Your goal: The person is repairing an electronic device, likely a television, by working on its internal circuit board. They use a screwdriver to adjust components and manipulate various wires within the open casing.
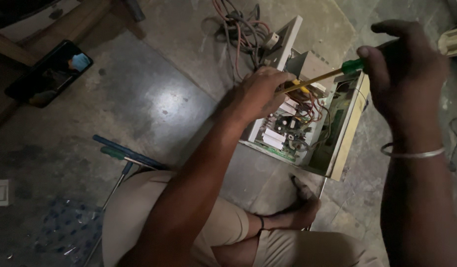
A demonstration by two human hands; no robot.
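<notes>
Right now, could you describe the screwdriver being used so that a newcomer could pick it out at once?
Start at the open cream-coloured metal box of circuit boards and wires on the concrete floor. Above it, the right hand grips a screwdriver whose shaft slants down to the left hand. Unlike the screwdrivers lying by the knee, it has a green handle and a yellowish shaft.

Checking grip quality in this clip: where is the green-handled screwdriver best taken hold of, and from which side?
By its green handle, probably from the right, where the right hand holds it. The screwdriver slants down-left into the open metal box, its tip end hidden by the left hand, so only the handle end is free.
</notes>
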